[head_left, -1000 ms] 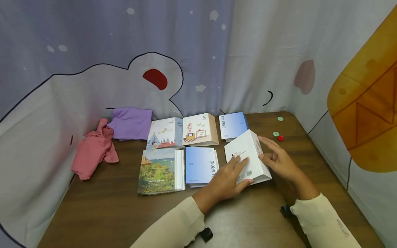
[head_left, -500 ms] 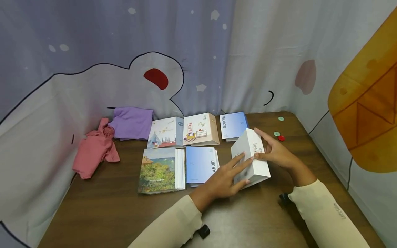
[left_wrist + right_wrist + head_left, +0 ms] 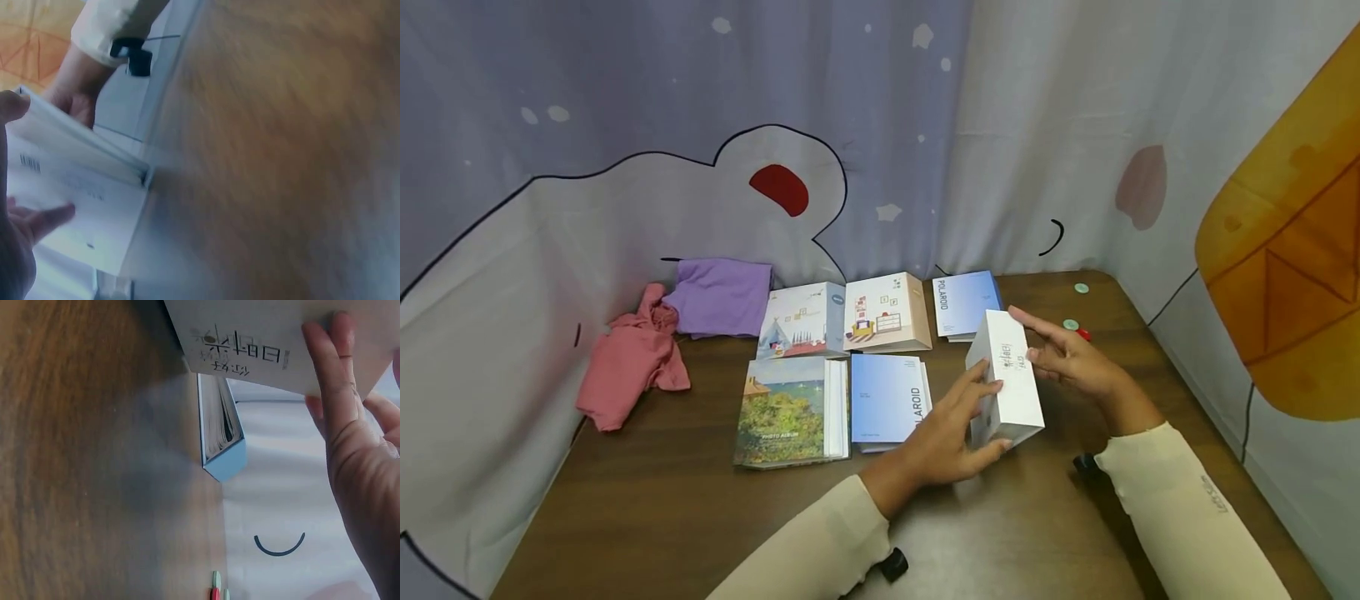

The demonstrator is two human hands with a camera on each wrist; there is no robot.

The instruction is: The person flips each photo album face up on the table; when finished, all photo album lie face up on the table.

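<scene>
A thick white photo album (image 3: 1017,393) is tilted over the right part of the table, its lettered spine turned up toward me. My left hand (image 3: 943,437) holds it from the left, fingers on the cover and thumb at the lower edge. In the left wrist view that cover of the white album (image 3: 109,225) shows a barcode. My right hand (image 3: 1075,362) grips the far right side, thumb by the spine. Seen from the right wrist, the right hand's fingers (image 3: 334,375) lie against the lettered face (image 3: 262,331). The hidden fingertips cannot be made out.
Left of the album lie a blue Polaroid album (image 3: 886,400) and a landscape photo album (image 3: 782,412). Behind are two illustrated albums (image 3: 801,321) and another blue album (image 3: 962,304). Pink cloth (image 3: 628,358), purple cloth (image 3: 722,296) and small green discs (image 3: 1081,288) lie farther out.
The white album has been turned from cover-up to spine-up, moving slightly left. Both hands have stayed on it; the right hand has shifted along with the spine.
</scene>
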